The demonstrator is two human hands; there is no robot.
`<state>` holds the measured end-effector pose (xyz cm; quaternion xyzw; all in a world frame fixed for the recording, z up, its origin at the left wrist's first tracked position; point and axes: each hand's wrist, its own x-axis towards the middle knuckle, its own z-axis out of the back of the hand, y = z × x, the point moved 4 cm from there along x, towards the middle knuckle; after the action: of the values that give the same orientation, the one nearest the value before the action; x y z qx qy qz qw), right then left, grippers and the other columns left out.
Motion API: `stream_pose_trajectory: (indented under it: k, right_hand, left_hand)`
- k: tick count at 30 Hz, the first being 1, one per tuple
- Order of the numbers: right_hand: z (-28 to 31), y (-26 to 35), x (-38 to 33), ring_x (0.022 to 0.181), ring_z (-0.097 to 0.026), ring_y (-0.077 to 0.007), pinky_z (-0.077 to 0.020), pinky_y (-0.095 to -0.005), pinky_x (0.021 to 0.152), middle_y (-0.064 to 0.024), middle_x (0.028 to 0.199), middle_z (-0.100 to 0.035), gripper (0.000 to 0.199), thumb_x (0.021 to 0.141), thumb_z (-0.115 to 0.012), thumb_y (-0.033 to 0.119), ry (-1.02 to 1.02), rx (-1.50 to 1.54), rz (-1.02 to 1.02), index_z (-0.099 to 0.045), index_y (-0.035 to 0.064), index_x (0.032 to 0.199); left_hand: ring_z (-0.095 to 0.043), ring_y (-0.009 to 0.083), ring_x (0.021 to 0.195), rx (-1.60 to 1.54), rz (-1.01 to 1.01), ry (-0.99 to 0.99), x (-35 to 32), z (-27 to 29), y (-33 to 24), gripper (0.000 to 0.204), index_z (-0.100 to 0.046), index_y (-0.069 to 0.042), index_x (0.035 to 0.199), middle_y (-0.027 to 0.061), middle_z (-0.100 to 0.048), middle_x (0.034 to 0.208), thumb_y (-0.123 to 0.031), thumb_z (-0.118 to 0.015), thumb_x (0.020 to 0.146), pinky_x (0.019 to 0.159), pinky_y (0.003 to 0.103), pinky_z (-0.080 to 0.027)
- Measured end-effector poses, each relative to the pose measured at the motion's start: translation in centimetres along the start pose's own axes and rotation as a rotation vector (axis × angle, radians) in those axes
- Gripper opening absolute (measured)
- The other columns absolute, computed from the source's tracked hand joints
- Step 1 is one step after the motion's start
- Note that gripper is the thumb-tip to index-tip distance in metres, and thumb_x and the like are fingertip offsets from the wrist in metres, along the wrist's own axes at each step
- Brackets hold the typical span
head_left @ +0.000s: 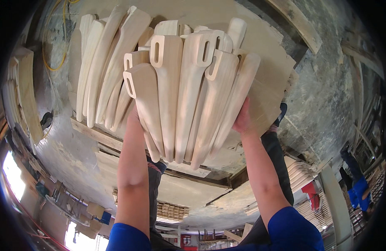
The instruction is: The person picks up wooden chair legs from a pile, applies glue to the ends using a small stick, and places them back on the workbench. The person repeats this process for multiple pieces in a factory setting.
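A bundle of pale, tapered wooden pieces (168, 83), several with an oblong slot near the wide end, stands fanned out before me, narrow ends toward me. My left hand (135, 113) is at the bundle's left side, mostly hidden behind the wood. On the right side, my right hand (242, 117) is closed around the outer edge, its fingertips hidden behind the outermost piece. The bundle is clasped between both hands. Just left of it leans a second group of similar curved wooden pieces (101, 67).
Beneath the wood lies a brown sheet (266, 90) on the concrete floor, with a wooden strip (103, 136) along its near side. Left is a stack of boards (28, 96); a yellow hose (44, 54) curves nearby. More shaped wood (295, 173) lies right. Another person (360, 190) is at far right.
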<state>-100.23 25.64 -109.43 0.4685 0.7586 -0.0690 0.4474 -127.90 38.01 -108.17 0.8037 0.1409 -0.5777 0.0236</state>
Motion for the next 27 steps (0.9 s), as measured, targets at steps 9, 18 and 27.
stream_pose_trajectory:
  k: [9,18,27]
  right_hand:
    - [-1.0,1.3,0.2,0.127,-0.039,-0.0219,-0.0339,-0.0384,0.105,-0.0082,0.140,-0.039,0.093,0.077,-0.037,0.078,0.033,-0.024,-0.076,-0.032,0.0103,0.141]
    - [1.0,1.9,-1.1,0.127,-0.039,-0.0218,-0.0322,-0.0373,0.105,-0.0092,0.142,-0.037,0.091,0.080,-0.033,0.076,0.044,0.015,-0.107,-0.028,0.0085,0.142]
    - [0.8,2.4,-5.6,0.124,-0.042,-0.0243,-0.0366,-0.0399,0.102,-0.0094,0.139,-0.040,0.085,0.084,-0.030,0.073,-0.248,0.048,-0.053,-0.032,0.0097,0.140]
  left_hand:
    - [-0.061,0.0213,0.094,0.037,0.003,-0.013,0.2,-1.6,0.6,0.050,-0.050,-0.009,0.127,0.0086,-0.061,0.114,-0.044,-0.046,0.092,0.082,0.035,-0.051]
    - [-0.062,0.0217,0.093,0.062,0.005,-0.019,0.9,-3.6,1.6,0.050,-0.050,-0.009,0.127,0.0088,-0.061,0.114,-0.044,-0.045,0.092,0.082,0.035,-0.051]
    - [-0.062,0.0221,0.093,0.125,-0.008,-0.015,-0.1,-5.7,1.4,0.051,-0.050,-0.009,0.127,0.0090,-0.061,0.114,-0.045,-0.045,0.092,0.082,0.035,-0.051]
